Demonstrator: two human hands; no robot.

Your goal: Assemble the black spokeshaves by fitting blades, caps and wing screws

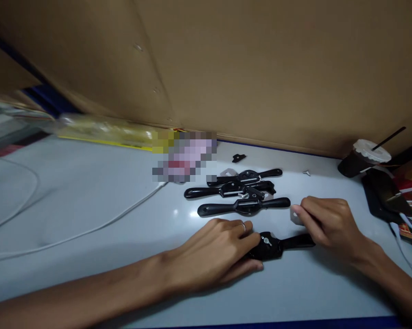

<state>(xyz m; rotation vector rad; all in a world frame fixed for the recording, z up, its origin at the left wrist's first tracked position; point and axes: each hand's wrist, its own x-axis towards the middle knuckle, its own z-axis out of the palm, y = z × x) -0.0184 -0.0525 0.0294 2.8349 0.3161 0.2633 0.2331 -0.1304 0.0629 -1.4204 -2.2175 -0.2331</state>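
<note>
1. Landmark: near black tool (272, 246), two-handled, lying on the pale tabletop (89, 192) close to its front edge; silver wing screw (267, 241) on its middle.
2. Left hand (222, 249): closed over the landmark's left side, fingers on top, thumb along the near edge. Ring on one finger.
3. Right hand (329, 224): thumb and curled fingers together, pinching a thin grey plate (296, 217) just beyond the landmark's right handle.
4. Pose: left forearm reaches in low from left of the landmark, back of hand up; right forearm slants in from its right, wrist bent inward.
5. Beyond the landmark: three black tools (246, 207) in a loose stack of rows; farther, a small black bracket (239, 158); beyond and right, a small silver screw (306, 173).
6. Hidden: landmark's left handle, under the left hand; most of the plate's upper edge. Cannot tell whether the right hand touches the landmark's handle. Both forearms cut off by the frame; pixelated patch beyond and left, unreadable.
</note>
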